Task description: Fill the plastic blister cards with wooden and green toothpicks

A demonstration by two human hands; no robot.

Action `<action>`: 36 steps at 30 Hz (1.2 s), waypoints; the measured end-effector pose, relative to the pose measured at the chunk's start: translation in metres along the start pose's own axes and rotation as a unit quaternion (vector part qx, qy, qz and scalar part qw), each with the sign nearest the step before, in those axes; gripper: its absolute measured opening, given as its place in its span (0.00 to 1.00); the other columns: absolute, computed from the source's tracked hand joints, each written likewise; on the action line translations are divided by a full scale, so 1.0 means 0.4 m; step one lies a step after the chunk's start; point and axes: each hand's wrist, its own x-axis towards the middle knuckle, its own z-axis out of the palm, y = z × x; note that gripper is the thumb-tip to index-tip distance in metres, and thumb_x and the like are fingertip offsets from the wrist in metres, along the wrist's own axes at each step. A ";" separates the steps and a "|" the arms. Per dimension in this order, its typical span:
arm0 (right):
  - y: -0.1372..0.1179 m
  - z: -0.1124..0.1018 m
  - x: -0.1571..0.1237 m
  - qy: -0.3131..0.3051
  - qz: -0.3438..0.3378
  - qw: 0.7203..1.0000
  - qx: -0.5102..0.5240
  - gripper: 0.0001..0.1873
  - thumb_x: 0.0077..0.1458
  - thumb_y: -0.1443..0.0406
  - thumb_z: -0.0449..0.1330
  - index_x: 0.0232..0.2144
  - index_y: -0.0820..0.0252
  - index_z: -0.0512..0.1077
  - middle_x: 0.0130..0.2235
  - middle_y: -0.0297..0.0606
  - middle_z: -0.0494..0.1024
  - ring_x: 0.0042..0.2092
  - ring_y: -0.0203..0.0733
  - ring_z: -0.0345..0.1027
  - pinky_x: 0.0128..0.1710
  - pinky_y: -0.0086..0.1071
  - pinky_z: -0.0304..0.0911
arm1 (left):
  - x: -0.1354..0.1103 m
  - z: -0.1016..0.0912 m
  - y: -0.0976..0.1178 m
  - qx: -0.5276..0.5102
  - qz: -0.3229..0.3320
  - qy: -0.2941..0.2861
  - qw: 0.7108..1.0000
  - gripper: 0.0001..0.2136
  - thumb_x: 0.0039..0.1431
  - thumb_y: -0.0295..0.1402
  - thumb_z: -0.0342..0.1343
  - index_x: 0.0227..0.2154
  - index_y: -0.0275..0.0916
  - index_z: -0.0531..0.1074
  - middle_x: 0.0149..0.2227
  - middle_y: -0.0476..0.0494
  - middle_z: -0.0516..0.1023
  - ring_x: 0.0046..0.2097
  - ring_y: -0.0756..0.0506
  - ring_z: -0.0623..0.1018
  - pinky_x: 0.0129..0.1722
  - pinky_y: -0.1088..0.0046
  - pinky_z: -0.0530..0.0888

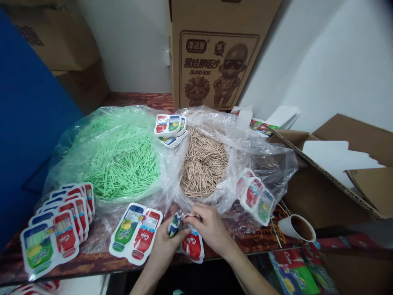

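My left hand [166,243] and my right hand [208,227] meet at the table's front edge, both closed on one bottle-shaped printed pouch [192,246] with a red cola panel. The left fingers pinch its blue-green side, the right fingers pinch its top. A flat green-and-red pouch [136,232] lies just left of my hands. Behind them, an open plastic bag holds a pile of tan sticks [203,163]. Another bag to the left holds green sticks [123,162].
A fanned row of filled pouches [58,227] lies at the front left. More pouches sit on the bags [170,127] and at the right [256,196]. A paper cup [297,228] lies tipped at the right. Cardboard boxes [215,53] stand behind and at the right [337,164].
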 end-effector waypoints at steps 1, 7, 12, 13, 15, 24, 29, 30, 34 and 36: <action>-0.001 0.005 -0.001 0.007 -0.005 1.000 -0.003 0.15 0.53 0.68 0.62 0.18 0.61 0.66 0.23 0.28 0.65 0.28 0.34 0.60 0.29 0.27 0.53 | -0.001 -0.001 -0.001 -0.001 0.002 0.002 1.000 0.09 0.45 0.37 0.64 0.28 0.37 0.75 0.25 0.51 0.74 0.28 0.47 0.70 0.30 0.74 0.68; 0.019 -0.050 0.074 -0.060 0.020 0.997 -0.034 0.20 0.64 0.60 0.50 0.23 0.61 0.70 0.25 0.31 0.72 0.29 0.35 0.66 0.29 0.26 0.57 | -0.009 -0.023 0.015 0.037 0.019 0.040 0.998 0.13 0.46 0.41 0.64 0.20 0.38 0.71 0.21 0.52 0.70 0.27 0.48 0.68 0.29 0.75 0.66; 0.080 -0.128 0.224 -0.020 0.181 0.916 -0.357 0.16 0.62 0.61 0.51 0.35 0.65 0.75 0.40 0.51 0.79 0.43 0.48 0.73 0.39 0.34 0.62 | -0.022 -0.019 0.030 0.020 0.009 0.026 0.999 0.14 0.46 0.43 0.63 0.19 0.37 0.70 0.21 0.51 0.70 0.27 0.48 0.67 0.28 0.75 0.66; 0.089 -0.130 0.247 -0.035 0.192 0.907 -0.374 0.15 0.60 0.60 0.54 0.36 0.66 0.76 0.42 0.54 0.79 0.44 0.50 0.73 0.40 0.35 0.62 | -0.024 -0.018 0.028 0.017 0.009 0.026 0.999 0.14 0.46 0.42 0.63 0.19 0.37 0.70 0.21 0.51 0.70 0.27 0.48 0.67 0.27 0.75 0.65; 0.102 -0.122 0.278 -0.064 0.199 0.903 -0.376 0.15 0.55 0.59 0.59 0.36 0.67 0.77 0.43 0.57 0.79 0.46 0.54 0.73 0.40 0.36 0.63 | -0.026 -0.017 0.018 0.012 0.009 0.027 1.000 0.14 0.46 0.42 0.63 0.18 0.37 0.70 0.21 0.51 0.69 0.27 0.48 0.67 0.27 0.75 0.65; 0.137 -0.123 0.285 -0.099 0.233 0.900 -0.355 0.11 0.55 0.67 0.55 0.35 0.64 0.77 0.41 0.55 0.80 0.45 0.52 0.74 0.39 0.35 0.63 | -0.029 -0.031 -0.014 -0.024 -0.012 0.049 0.998 0.15 0.42 0.44 0.66 0.20 0.37 0.73 0.21 0.50 0.72 0.27 0.47 0.69 0.29 0.74 0.66; 0.177 -0.157 0.280 -0.039 0.215 0.938 -0.270 0.14 0.60 0.63 0.51 0.30 0.63 0.73 0.36 0.47 0.80 0.39 0.45 0.73 0.36 0.31 0.61 | -0.032 -0.035 0.000 -0.038 -0.028 0.047 0.998 0.15 0.41 0.44 0.66 0.20 0.37 0.74 0.20 0.50 0.72 0.26 0.47 0.69 0.27 0.75 0.66; 0.185 -0.164 0.279 -0.026 0.210 0.946 -0.245 0.13 0.60 0.64 0.50 0.28 0.62 0.72 0.33 0.44 0.79 0.36 0.42 0.72 0.34 0.30 0.61 | -0.032 -0.035 0.001 -0.043 -0.033 0.046 0.997 0.14 0.41 0.44 0.66 0.20 0.37 0.75 0.21 0.50 0.73 0.26 0.47 0.69 0.27 0.75 0.66; 0.203 -0.179 0.275 0.018 0.184 0.974 -0.128 0.14 0.58 0.65 0.49 0.22 0.60 0.65 0.22 0.33 0.73 0.26 0.35 0.67 0.29 0.27 0.60 | -0.033 -0.026 -0.002 -0.058 -0.044 0.043 0.996 0.14 0.40 0.43 0.67 0.20 0.37 0.75 0.23 0.48 0.76 0.28 0.45 0.73 0.29 0.73 0.69; 0.202 -0.179 0.274 0.037 0.171 0.982 -0.072 0.14 0.57 0.64 0.51 0.20 0.59 0.62 0.20 0.31 0.71 0.25 0.34 0.65 0.29 0.26 0.61 | -0.032 -0.019 -0.004 -0.063 -0.045 0.037 0.996 0.14 0.40 0.43 0.67 0.20 0.37 0.76 0.23 0.48 0.77 0.29 0.44 0.74 0.30 0.72 0.70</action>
